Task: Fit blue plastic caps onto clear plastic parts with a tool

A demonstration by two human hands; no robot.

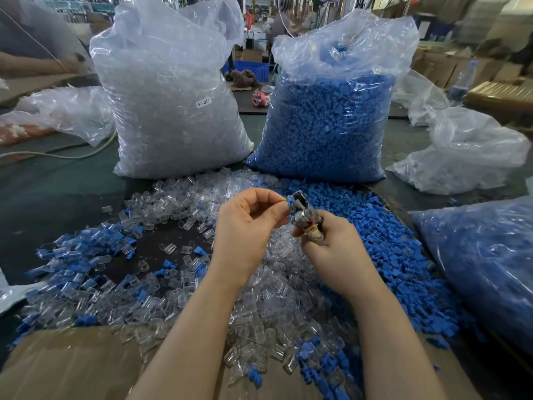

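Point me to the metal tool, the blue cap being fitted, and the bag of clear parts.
metal tool [300,210], head view, on its silver body.
blue cap [288,201], head view, on its visible edge.
bag of clear parts [170,111], head view, on its front.

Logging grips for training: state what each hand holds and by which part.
Right hand grips the metal tool by its wrapped handle; left hand pinches a blue cap at the tool's head.

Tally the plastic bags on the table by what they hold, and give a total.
Clear parts bag: 1
Blue caps bags: 2
Orange-content bag: 1
Crumpled, contents unclear: 2
Total: 6
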